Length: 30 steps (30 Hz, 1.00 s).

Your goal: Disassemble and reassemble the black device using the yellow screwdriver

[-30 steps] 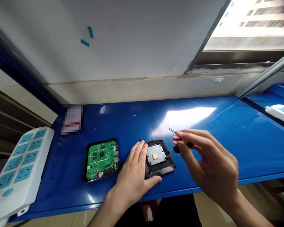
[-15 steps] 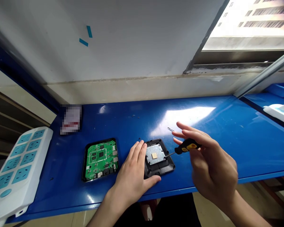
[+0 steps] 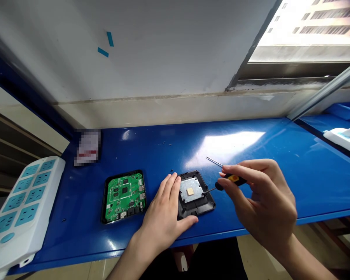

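Observation:
My left hand lies flat on the left side of a black square case half, which has a silver metal plate with a small tan pad in the middle. My right hand grips a small black and yellow screwdriver; its thin tip touches the right edge of the metal plate. To the left sits the other black case half holding a green circuit board. Thin metal tweezers lie on the blue bench just behind my right hand.
A white power strip with teal sockets sits at the left end of the blue bench. A blurred card lies at the back left. Tiny black screws dot the bench. A white object sits at far right.
My right hand's fingers spread for a moment, then closed again around the screwdriver handle, turning it. The tip stayed at the plate's right edge. My left hand did not move.

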Each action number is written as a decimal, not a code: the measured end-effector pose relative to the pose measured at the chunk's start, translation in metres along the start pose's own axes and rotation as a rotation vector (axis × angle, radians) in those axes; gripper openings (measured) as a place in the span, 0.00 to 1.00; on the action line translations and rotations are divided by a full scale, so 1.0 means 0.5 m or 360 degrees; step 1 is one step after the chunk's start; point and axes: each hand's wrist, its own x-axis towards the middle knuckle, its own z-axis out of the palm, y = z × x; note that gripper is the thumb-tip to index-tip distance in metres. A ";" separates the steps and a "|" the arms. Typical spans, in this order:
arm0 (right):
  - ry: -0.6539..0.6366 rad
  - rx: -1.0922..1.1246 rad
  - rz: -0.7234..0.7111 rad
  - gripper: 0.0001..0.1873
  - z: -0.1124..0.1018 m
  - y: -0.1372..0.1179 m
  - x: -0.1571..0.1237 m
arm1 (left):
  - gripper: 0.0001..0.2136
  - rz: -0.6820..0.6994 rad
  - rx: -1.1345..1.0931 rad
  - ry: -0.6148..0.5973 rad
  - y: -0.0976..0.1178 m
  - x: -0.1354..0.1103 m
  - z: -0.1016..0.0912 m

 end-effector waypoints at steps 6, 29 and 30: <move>-0.0143 0.0312 0.0128 0.24 0.010 0.007 -0.013 | 0.44 0.0009 -0.0005 0.0018 0.001 0.000 0.000; -0.0031 0.0454 0.0417 0.21 0.014 0.040 0.066 | 0.43 0.0016 0.0034 0.0009 0.000 -0.001 0.002; -0.0016 0.0495 0.0423 0.20 0.021 0.043 0.072 | 0.43 0.0011 0.0036 0.0007 0.001 -0.001 0.002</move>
